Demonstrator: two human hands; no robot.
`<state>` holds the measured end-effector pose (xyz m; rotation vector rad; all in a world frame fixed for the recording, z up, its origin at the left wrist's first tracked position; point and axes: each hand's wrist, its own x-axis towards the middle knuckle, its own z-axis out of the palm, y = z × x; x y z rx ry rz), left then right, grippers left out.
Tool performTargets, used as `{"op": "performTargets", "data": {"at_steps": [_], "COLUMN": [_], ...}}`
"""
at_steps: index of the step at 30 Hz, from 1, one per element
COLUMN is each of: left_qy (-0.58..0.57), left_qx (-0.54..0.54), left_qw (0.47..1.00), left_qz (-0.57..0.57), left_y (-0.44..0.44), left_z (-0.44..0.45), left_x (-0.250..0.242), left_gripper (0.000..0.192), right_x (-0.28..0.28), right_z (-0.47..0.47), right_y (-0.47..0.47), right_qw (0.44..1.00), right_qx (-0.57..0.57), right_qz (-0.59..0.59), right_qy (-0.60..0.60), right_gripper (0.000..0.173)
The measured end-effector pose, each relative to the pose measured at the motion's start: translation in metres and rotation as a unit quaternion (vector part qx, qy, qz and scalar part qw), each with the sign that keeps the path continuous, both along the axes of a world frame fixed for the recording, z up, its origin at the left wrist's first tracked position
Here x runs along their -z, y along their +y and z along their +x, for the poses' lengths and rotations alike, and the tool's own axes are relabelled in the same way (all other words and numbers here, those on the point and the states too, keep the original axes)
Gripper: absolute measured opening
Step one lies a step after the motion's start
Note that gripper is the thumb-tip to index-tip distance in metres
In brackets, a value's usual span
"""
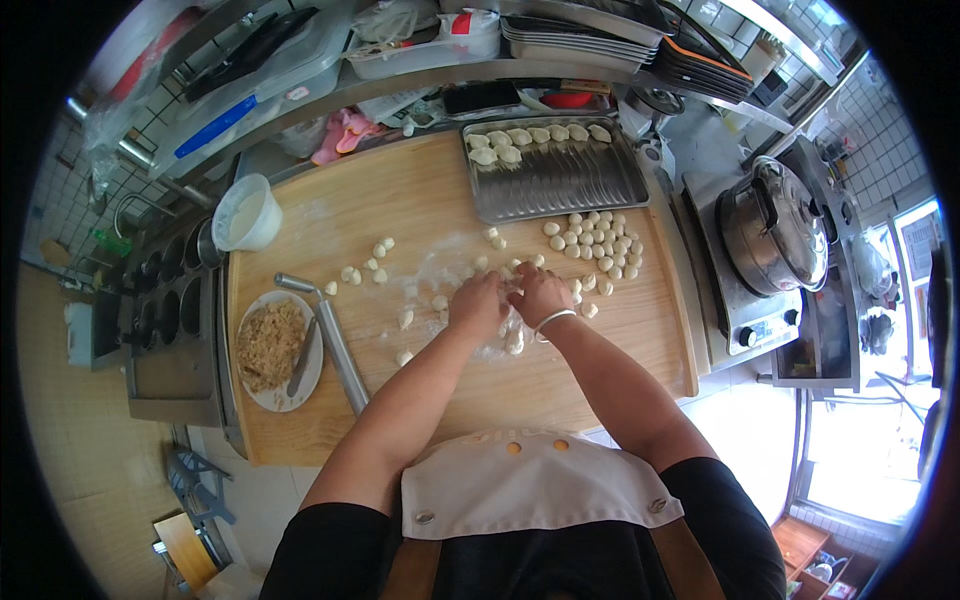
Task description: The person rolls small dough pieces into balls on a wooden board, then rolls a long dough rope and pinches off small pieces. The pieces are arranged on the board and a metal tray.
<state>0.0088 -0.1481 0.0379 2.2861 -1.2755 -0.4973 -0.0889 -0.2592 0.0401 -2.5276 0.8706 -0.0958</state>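
Observation:
My left hand and my right hand are close together over the floured middle of the wooden board. Their fingers are bent around small dough pieces; what each one grips is hidden. A dough piece lies just below them. More loose dough pieces are scattered to the left, and many dough balls form a cluster to the right. Behind, a metal tray holds a row and a bit of filled dumplings. A plate of filling with a spatula is at the left, beside a metal rolling pin.
A plastic tub of flour stands at the board's back left corner. A lidded steel pot is on a cooker at the right. Above the board's back edge runs a metal shelf with stacked trays and containers.

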Motion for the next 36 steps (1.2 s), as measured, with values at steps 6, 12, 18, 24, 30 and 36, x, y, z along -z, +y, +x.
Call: {"op": "performTargets", "data": {"at_steps": [6,12,18,24,30,36], "left_qy": [0.15,0.153,-0.106,-0.058,0.486,0.579], "left_qx": [-0.02,0.0,0.137,0.182,-0.063,-0.159], "left_qw": [0.983,0.987,0.979,0.981,0.868,0.782], "left_qz": [-0.101,-0.045,-0.112,0.029,-0.083,-0.168], "left_y": [0.0,0.006,0.027,0.026,0.028,0.063], "left_z": [-0.008,-0.001,-0.003,-0.042,-0.041,-0.014], "left_x": [-0.015,-0.026,-0.021,-0.01,-0.023,-0.017], "left_gripper": [0.029,0.027,0.027,0.028,0.018,0.015], "right_x": [-0.008,-0.001,-0.001,-0.017,-0.045,-0.023], "right_z": [0.001,-0.009,-0.048,-0.078,-0.08,-0.084], "right_y": [-0.009,-0.011,-0.02,0.009,0.039,0.017], "right_qw": [0.938,0.912,0.921,0.964,0.956,0.85], "right_qx": [0.122,0.125,0.129,0.072,-0.007,0.061], "right_qz": [0.305,0.331,0.282,0.165,0.23,0.467], "right_qy": [-0.108,-0.209,-0.236,-0.195,-0.184,-0.234], "right_gripper": [0.028,0.018,0.016,0.022,0.034,0.024]}}
